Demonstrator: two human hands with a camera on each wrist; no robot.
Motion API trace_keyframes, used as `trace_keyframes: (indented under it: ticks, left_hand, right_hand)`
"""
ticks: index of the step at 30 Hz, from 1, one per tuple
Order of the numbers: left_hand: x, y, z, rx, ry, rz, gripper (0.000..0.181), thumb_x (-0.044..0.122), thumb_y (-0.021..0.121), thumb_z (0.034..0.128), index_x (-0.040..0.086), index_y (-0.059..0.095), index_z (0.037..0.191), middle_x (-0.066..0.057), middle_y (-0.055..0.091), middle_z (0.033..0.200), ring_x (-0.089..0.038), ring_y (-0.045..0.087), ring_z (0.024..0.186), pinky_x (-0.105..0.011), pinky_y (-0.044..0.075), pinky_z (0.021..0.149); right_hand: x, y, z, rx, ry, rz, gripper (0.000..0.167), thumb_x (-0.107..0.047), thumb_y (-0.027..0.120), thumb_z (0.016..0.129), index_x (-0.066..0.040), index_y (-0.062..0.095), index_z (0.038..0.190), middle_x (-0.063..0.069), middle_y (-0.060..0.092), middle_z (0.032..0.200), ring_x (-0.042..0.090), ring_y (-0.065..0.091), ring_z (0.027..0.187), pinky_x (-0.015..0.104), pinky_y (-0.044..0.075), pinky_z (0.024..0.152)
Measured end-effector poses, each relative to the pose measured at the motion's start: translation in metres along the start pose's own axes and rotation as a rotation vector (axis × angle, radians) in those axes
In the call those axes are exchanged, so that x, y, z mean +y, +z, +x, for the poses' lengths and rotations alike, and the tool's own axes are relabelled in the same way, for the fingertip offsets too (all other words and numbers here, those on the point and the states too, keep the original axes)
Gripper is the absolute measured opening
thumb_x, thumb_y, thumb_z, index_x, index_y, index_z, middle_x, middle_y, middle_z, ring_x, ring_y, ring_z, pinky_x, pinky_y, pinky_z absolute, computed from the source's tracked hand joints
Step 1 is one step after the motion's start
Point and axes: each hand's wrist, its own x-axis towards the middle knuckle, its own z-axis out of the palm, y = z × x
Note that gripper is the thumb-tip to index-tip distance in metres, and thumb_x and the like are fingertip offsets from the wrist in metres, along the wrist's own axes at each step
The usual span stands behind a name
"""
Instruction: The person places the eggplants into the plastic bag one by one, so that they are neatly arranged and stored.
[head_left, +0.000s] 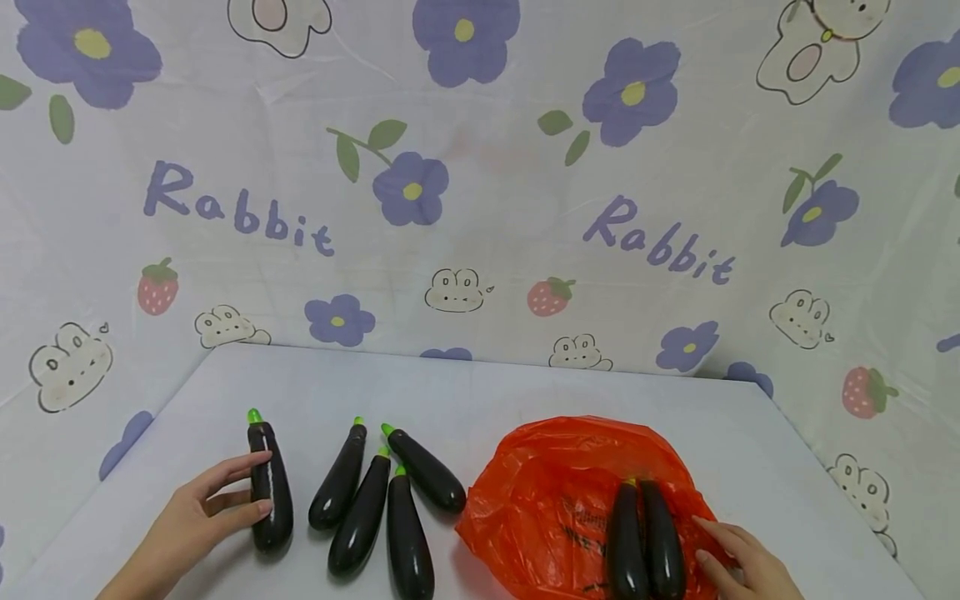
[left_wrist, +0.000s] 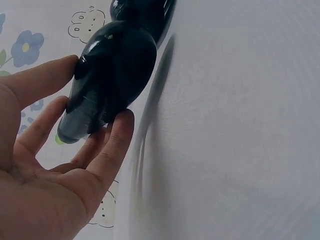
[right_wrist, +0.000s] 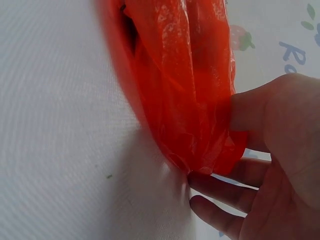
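At the left of the table in the head view, my left hand (head_left: 191,521) grips a dark eggplant (head_left: 272,492) between thumb and fingers; its green stem end points to the back. The left wrist view shows that hand (left_wrist: 65,175) around the glossy eggplant (left_wrist: 112,75). My right hand (head_left: 750,562) pinches the right edge of an open red plastic bag (head_left: 536,517), where two eggplants (head_left: 662,542) lie side by side. From the right wrist, the hand (right_wrist: 280,145) has thumb and fingers at the bag's edge (right_wrist: 200,125).
Several more eggplants (head_left: 360,517) lie between my left hand and the bag, one of them (head_left: 427,469) close to the bag's left edge. The white table (head_left: 480,387) ends at a printed cloth (head_left: 495,233) behind it.
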Motion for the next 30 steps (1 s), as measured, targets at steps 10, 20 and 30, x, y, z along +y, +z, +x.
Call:
trace_keyframes:
  ticks: [10,20,30]
  left_hand:
    - [0.0048,-0.0018,-0.002,0.009,0.003,-0.026,0.071,0.037,0.076,0.0864,0.021,0.045,0.148,-0.017,0.037,0.149,-0.031,0.055,0.121,-0.035,0.051,0.087]
    - [0.0068,0.0002,-0.0035,0.011,0.01,-0.062,0.071,0.036,0.076,0.0868,0.022,0.044,0.148,-0.016,0.036,0.15,-0.031,0.053,0.122,-0.034,0.052,0.088]
    - [0.0092,0.0011,-0.0072,0.0,0.096,-0.15,0.066,0.024,0.075,0.0891,0.018,0.045,0.148,-0.018,0.038,0.149,-0.016,0.06,0.113,-0.03,0.052,0.085]
  right_hand:
    - [-0.0049,-0.0002,-0.001,0.008,0.002,-0.045,0.058,-0.032,0.064,0.096,0.007,0.05,0.136,0.023,0.054,0.126,0.034,0.058,0.105,0.047,0.054,0.083]
    - [-0.0015,0.0,0.0007,0.011,-0.02,-0.07,0.056,-0.03,0.064,0.096,0.009,0.051,0.135,0.025,0.054,0.124,0.035,0.058,0.104,0.047,0.055,0.081]
    - [-0.0017,0.0011,0.0017,0.023,-0.024,-0.097,0.058,-0.031,0.065,0.096,0.009,0.051,0.135,0.025,0.054,0.124,0.034,0.059,0.102,0.046,0.055,0.081]
